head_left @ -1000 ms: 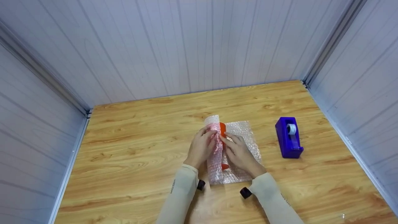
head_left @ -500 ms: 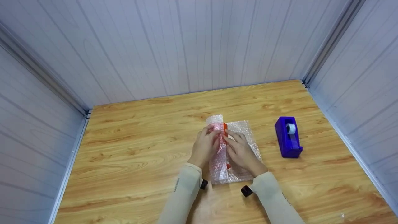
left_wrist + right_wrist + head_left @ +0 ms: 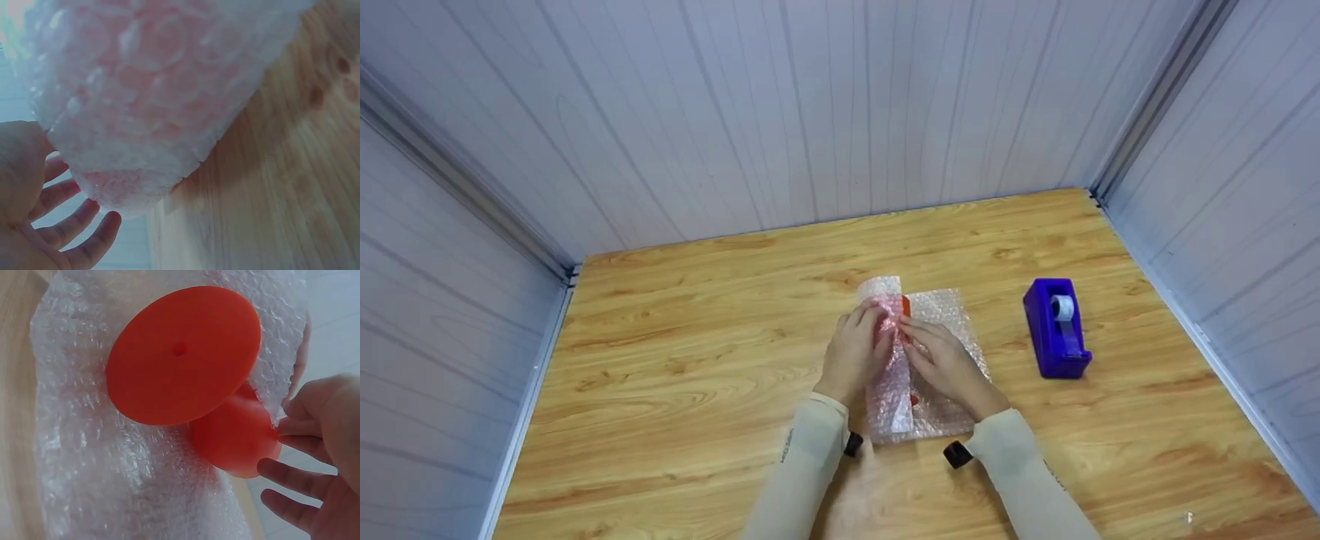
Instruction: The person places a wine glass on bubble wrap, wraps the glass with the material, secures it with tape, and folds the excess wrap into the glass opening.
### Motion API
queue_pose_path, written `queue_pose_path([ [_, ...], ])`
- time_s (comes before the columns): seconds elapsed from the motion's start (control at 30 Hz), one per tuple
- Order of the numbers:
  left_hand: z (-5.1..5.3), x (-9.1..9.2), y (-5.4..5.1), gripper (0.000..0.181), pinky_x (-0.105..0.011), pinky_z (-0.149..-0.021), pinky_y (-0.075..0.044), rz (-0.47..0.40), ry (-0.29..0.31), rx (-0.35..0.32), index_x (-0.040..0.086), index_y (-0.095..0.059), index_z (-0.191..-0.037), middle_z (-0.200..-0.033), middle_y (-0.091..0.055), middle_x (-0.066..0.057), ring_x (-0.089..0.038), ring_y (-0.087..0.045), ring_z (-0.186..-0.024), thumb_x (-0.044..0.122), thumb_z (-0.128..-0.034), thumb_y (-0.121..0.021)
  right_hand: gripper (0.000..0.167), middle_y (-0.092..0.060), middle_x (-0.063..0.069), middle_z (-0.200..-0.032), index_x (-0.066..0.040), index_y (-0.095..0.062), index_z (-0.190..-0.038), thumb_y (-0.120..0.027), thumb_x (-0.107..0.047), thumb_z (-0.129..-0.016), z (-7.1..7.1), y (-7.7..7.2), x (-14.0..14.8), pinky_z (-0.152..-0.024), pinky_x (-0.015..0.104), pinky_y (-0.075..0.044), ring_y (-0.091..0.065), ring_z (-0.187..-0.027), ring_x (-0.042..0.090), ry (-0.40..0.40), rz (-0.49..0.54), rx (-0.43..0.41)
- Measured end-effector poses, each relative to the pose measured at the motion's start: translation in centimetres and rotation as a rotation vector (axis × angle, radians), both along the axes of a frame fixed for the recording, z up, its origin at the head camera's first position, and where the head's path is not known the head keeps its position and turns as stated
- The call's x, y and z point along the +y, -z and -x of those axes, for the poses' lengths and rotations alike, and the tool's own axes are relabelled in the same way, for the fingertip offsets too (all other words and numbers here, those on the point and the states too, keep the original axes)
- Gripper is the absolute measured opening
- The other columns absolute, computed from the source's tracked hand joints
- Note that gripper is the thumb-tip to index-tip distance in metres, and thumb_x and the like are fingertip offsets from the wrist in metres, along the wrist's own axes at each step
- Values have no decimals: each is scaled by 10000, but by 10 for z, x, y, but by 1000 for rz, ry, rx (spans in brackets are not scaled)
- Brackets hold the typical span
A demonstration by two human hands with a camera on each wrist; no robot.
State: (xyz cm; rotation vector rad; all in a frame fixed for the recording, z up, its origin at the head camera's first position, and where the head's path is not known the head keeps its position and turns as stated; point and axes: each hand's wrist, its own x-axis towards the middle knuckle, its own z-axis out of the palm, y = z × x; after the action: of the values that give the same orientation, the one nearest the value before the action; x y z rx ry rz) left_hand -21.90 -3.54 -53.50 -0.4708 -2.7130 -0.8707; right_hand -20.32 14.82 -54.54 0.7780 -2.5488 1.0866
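A red goblet-like piece [image 3: 185, 365], with a round flat base and a cup-shaped end, lies on its side on a sheet of bubble wrap [image 3: 952, 311]. A flap of the sheet covers most of it, leaving a thin red strip and a bit of the base in the head view. My left hand [image 3: 851, 356] curls its fingers round the wrapped side from the left; its thumb is hidden in the left wrist view. From the right, my right hand [image 3: 952, 367] pinches the flap's edge against the cup end, its lower two fingers held apart from the wrap.
A blue tape dispenser [image 3: 1056, 330] with a roll of clear tape stands to the right on the wooden table [image 3: 682, 390]. A tiny clear scrap [image 3: 1189, 517] lies near the front right. Pale panel walls [image 3: 840, 112] enclose the back and sides.
The bubble wrap flap has moved rightward over the red piece, so less red shows. My left hand has shifted slightly right with it; my right hand stays almost in place.
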Motion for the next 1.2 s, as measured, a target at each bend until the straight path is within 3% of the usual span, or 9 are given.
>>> queue_pose_path([
  [0.17,2,0,-1,304,-420,-1037,-455,-6,53,23,80,-682,-1251,-1379,-590,-101,-321,-562,-1201,197,-974,-642,393,-639,122,-1303,1,-698,-1205,-797,-149,-856,3,0,2,-1026,464,-464,-612,-1167,338,48,3,9],
  [0.37,5,-4,-1,320,-446,-1022,-460,-34,116,14,71,-696,-1260,-1403,-562,-147,-365,-554,-1196,94,-943,-662,348,-678,135,-1228,-6,-723,-1147,-816,-124,-833,6,1,5,-1000,461,-487,-637,-1115,342,75,-8,18],
  [0.7,2,-2,4,342,-440,-971,-500,-31,94,25,154,-697,-1284,-1438,-502,-169,-357,-553,-1166,163,-943,-699,336,-680,162,-1198,-4,-699,-1148,-800,-99,-842,6,5,8,-1009,497,-460,-604,-1116,355,73,6,39],
  [0.93,1,0,3,335,-473,-966,-505,-22,72,-14,148,-650,-1302,-1425,-520,-155,-364,-554,-1184,197,-970,-663,330,-665,166,-1224,-3,-681,-1168,-780,-82,-863,5,10,10,-1036,506,-441,-595,-1154,362,72,32,15],
  [1.07,2,0,3,261,-473,-973,-500,-40,54,-36,131,-611,-1229,-1392,-551,-133,-345,-561,-1182,206,-980,-641,366,-644,176,-1260,5,-656,-1215,-764,-69,-873,3,12,10,-1051,491,-438,-584,-1186,360,69,53,-2],
  [1.2,0,0,2,210,-454,-985,-498,-50,60,-11,116,-650,-1164,-1405,-557,-129,-344,-576,-1174,179,-964,-657,372,-630,180,-1285,19,-641,-1248,-738,-69,-900,-1,12,10,-1051,473,-442,-576,-1203,356,60,77,-8],
])
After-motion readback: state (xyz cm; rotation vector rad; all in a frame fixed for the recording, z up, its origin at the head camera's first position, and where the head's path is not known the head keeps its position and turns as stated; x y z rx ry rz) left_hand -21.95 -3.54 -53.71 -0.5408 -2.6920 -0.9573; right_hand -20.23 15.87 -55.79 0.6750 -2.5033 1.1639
